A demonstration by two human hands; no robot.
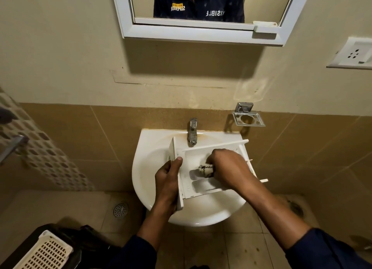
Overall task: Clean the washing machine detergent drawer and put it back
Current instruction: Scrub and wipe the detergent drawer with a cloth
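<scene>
A white plastic detergent drawer (193,160) lies across the white washbasin (149,152), its compartments facing up. My left hand (168,180) grips the drawer's front panel at the left, thumb on the top edge. My right hand (229,168) holds a bunched pale cloth with dark stripes (205,170) and presses it into a compartment in the drawer's middle. Part of the drawer's right side is hidden under my right hand.
A chrome tap (192,130) stands at the basin's back, just behind the drawer. A metal soap holder (248,117) is fixed to the tiled wall at right. A mirror cabinet (201,33) hangs above, a socket (354,54) at far right. A floor drain (120,210) and a perforated basket (45,252) lie lower left.
</scene>
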